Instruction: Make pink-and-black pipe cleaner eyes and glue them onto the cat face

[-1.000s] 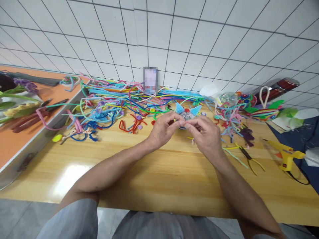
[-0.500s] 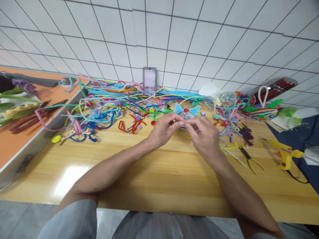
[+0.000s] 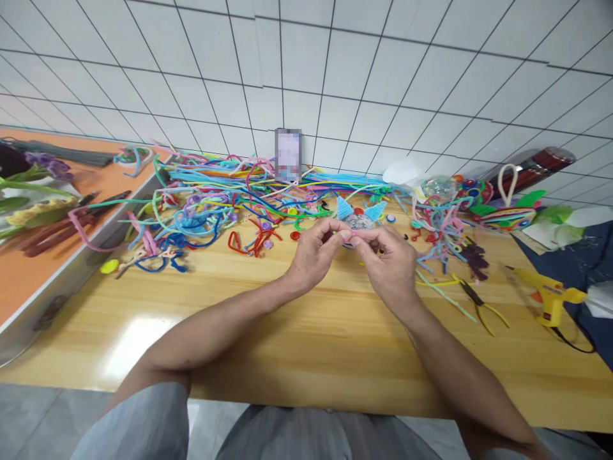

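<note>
My left hand and my right hand meet fingertip to fingertip near the middle of the wooden table. Between their pinched fingers is a small pink piece, mostly hidden by the fingertips. Just behind the fingers sits a round, clear, shiny object with a red spot on top. Two light blue pointed pieces stand up from it, one on the left and one on the right. The fingers hide its lower part.
Tangled coloured pipe cleaners lie along the back. A phone leans on the tiled wall. To the right are pliers, a yellow glue gun and a fish-like craft. A metal-edged orange surface borders the left.
Both hands have shifted very slightly, the right one a little to the left, and stay joined at the fingertips. The view has moved a touch.
</note>
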Available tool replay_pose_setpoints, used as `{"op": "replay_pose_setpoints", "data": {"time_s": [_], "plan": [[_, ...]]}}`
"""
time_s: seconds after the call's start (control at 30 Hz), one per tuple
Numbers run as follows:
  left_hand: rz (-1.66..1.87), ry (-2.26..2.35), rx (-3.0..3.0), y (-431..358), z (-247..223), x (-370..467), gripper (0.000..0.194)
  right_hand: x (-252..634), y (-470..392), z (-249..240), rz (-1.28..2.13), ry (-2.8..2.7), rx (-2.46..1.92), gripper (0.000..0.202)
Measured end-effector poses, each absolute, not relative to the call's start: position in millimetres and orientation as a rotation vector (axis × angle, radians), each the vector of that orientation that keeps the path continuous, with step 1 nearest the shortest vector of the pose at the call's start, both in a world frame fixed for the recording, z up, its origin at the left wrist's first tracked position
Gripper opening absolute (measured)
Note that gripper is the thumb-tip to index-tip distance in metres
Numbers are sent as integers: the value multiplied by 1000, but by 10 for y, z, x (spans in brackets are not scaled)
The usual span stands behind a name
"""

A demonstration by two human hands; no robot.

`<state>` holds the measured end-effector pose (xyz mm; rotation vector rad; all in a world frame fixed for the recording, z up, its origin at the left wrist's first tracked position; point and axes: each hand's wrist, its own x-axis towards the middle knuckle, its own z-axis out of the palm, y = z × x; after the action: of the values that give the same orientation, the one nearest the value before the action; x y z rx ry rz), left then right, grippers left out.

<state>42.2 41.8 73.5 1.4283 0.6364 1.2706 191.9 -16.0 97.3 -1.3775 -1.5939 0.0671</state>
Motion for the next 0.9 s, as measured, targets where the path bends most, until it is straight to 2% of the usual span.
{"op": "replay_pose_setpoints", "data": {"time_s": [0.13,0.3,0.43,0.57,0.67,0.9], "plan": [[1156,573,1183,399,743,446,37,1904,-163,980,20,-1616,-1347,15],[1203,559,1150,387,737,455,33,1900,-166,986,122,-1594,-1359,12],[1234,555,1407,457,724,430,26,1964,-157,995,108,-1640,-1368,14],[1312,529,1887,547,768,361,12,2020,-143,997,-71,-1725,-1351,14],[1343,549,2022,557,802,323,12,2005,-142,996,-108,-1741,-1325,11],[1324,616,1595,430,752,396,24,1907,-173,994,133,-1549,-1369,6]]}}
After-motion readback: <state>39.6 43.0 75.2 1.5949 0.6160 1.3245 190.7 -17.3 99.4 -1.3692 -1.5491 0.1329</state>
